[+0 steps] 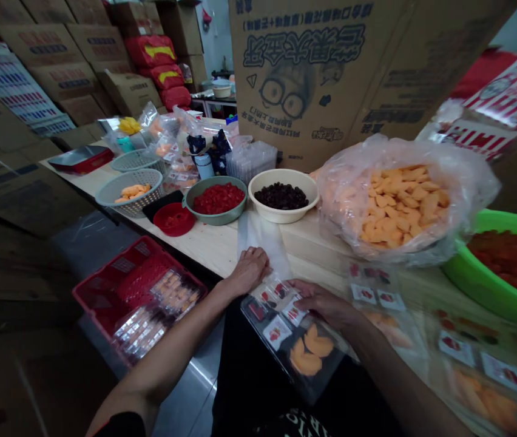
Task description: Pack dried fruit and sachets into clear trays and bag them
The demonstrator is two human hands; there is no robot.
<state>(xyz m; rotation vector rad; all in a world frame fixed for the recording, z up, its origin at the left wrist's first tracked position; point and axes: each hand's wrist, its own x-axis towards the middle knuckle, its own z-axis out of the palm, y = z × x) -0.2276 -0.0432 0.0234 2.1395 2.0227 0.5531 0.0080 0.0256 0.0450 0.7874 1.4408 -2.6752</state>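
My left hand (250, 269) rests with curled fingers on a clear plastic sheet (261, 238) at the table's near edge. My right hand (324, 302) lies on a clear compartment tray (295, 337) that overhangs the edge; its fingers press on the far compartments. The tray holds orange dried-fruit slices (311, 353) and small red-and-white packets (277, 331). More filled trays (379, 298) lie to the right.
A big plastic bag of orange slices (399, 203) sits behind the trays. A cream bowl of dark fruit (283, 195), a green bowl of red fruit (217, 199), a red lid (174, 218), mesh baskets (130, 191) and a green basin (508, 267) stand on the table. A red crate (138, 291) of packed trays sits lower left.
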